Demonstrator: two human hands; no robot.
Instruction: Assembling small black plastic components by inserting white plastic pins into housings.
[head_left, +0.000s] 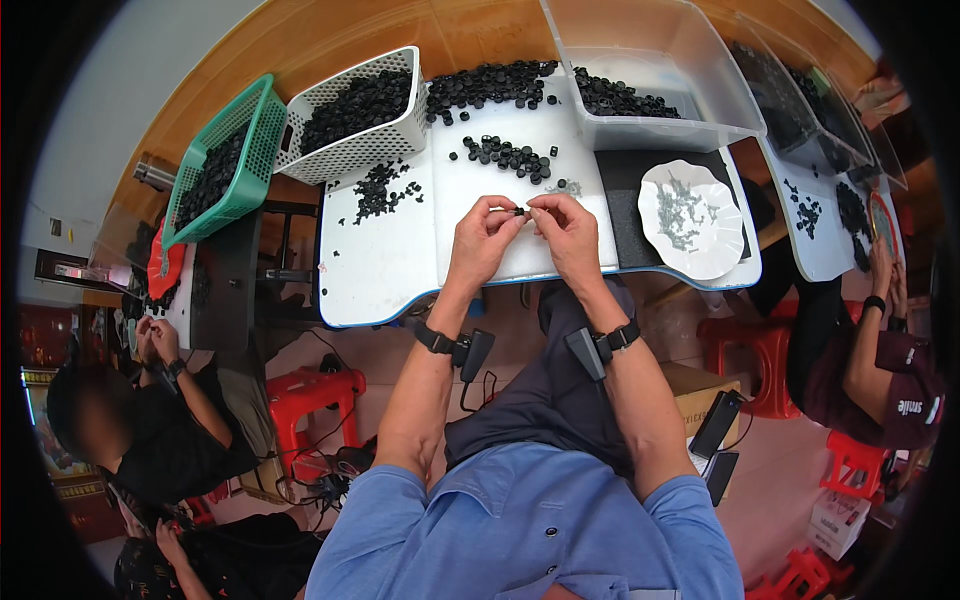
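Observation:
Close together over the near part of the white tabletop [480, 250], both my hands are pinched at the fingertips. Between the thumb and fingers of my left hand [482, 238] is a small black plastic part [519, 211]. My right hand [567, 235] meets it from the other side, fingers pressed together; what they hold is too small to make out. Just beyond my hands lies a loose group of black round caps [510, 157]. A few tiny clear pieces [571, 188] rest beside my right fingers. Smaller black parts [378, 192] are scattered to the left.
A white scalloped plate [700, 262] of small clear pieces sits at right on a black mat [618, 180]. Behind stand a white basket [350, 143], a green basket [262, 140] and a clear bin [670, 130], all with black parts. Other people work at both sides near red stools [315, 395].

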